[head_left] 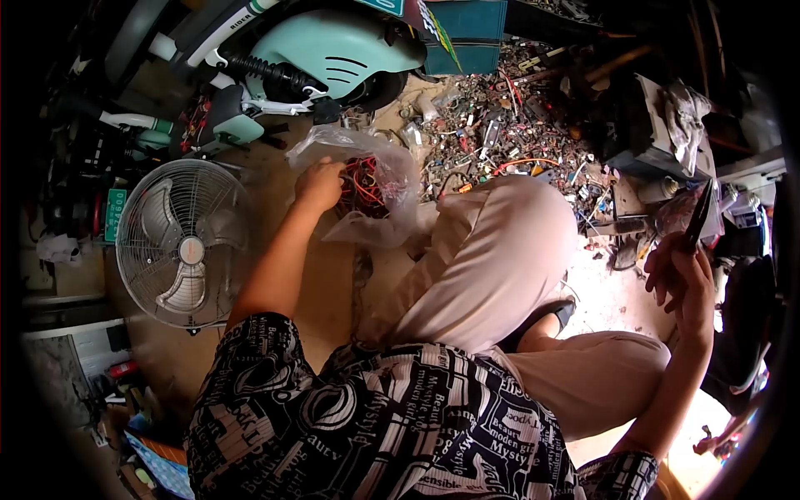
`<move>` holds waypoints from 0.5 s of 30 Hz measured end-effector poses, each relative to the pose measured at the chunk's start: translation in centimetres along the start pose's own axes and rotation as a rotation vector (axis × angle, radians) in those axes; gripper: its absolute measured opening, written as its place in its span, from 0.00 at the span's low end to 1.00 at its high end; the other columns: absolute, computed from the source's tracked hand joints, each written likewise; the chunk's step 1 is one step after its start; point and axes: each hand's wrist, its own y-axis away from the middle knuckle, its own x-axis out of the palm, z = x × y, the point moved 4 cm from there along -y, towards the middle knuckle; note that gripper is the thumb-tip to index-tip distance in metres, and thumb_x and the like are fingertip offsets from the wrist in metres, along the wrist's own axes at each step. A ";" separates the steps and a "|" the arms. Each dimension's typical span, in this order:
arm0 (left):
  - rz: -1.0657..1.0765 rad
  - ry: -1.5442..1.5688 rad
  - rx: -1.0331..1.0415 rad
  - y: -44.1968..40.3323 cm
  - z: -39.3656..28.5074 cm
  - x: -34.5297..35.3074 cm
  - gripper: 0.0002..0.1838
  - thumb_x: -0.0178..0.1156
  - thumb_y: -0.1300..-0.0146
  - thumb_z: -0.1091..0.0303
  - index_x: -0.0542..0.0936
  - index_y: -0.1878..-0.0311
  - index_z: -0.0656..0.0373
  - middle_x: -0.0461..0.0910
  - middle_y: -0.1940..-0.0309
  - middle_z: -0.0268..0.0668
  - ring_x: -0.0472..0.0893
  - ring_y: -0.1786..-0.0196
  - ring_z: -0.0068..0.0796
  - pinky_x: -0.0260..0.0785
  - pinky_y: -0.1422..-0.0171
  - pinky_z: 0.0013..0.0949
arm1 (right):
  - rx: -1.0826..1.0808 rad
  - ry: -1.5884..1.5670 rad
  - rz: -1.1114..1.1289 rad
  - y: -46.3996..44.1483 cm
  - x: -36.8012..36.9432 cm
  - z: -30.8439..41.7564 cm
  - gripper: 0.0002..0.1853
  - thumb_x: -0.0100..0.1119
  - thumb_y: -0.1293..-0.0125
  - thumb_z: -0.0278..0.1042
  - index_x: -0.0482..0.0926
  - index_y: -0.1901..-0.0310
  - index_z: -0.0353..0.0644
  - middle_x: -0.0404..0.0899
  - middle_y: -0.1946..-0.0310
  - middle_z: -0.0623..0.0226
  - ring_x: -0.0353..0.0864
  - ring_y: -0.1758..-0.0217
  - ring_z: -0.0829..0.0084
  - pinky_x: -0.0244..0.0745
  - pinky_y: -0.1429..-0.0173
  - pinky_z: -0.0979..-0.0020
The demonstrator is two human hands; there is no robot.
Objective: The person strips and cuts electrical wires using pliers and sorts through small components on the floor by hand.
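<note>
My left hand [320, 185] is at the left edge of a clear plastic bag [398, 179], its fingers closed and reaching to the red wires [365, 185] inside. What exactly the fingertips grip is too small to tell. Off to the right, my right hand [682, 271] is raised above the floor, holding a dark, slender pointed tool [700, 218] that sticks up between thumb and fingers. The bag lies open on the floor in front of my bent knee.
A silver fan [192, 250] stands at the left. Behind the bag is a mint-green scooter [333, 54]. Small electronic scraps [500, 125] are heaped beyond my knee, with a grey box [658, 137] at the right.
</note>
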 end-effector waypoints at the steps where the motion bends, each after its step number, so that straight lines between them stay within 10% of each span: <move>1: -0.149 -0.026 0.083 0.0 -0.8 -0.4 0.13 0.60 0.39 0.66 0.82 0.51 0.52 0.77 0.46 0.40 0.78 0.47 0.44 0.71 0.46 0.43 | -0.006 -0.001 -0.003 0.1 0.0 0.1 0.12 0.46 0.34 0.36 0.74 0.59 0.35 0.79 0.71 0.58 0.77 0.78 0.75 0.65 0.80 0.80; 6: -0.036 0.325 0.174 0.6 -9.6 -2.4 0.16 0.63 0.40 0.64 0.81 0.49 0.56 0.84 0.65 0.40 0.83 0.62 0.34 0.73 0.56 0.34 | -0.036 -0.076 -0.027 0.4 -1.1 -0.7 0.12 0.47 0.32 0.38 0.74 0.58 0.36 0.79 0.72 0.59 0.77 0.77 0.76 0.66 0.78 0.80; 8: 0.097 0.389 0.157 0.3 -13.8 -1.8 0.14 0.59 0.38 0.62 0.81 0.51 0.56 0.84 0.63 0.43 0.83 0.58 0.42 0.73 0.55 0.38 | -0.067 -0.111 -0.124 0.6 -1.6 -0.3 0.12 0.46 0.32 0.38 0.74 0.61 0.38 0.79 0.72 0.61 0.75 0.79 0.77 0.65 0.78 0.79; 15: 0.194 0.573 0.427 -4.7 -25.7 3.2 0.15 0.63 0.37 0.60 0.82 0.55 0.62 0.84 0.70 0.36 0.81 0.70 0.23 0.72 0.63 0.29 | -0.122 -0.152 -0.146 2.2 -5.3 -1.6 0.16 0.47 0.30 0.41 0.77 0.59 0.36 0.81 0.72 0.64 0.76 0.80 0.78 0.64 0.81 0.79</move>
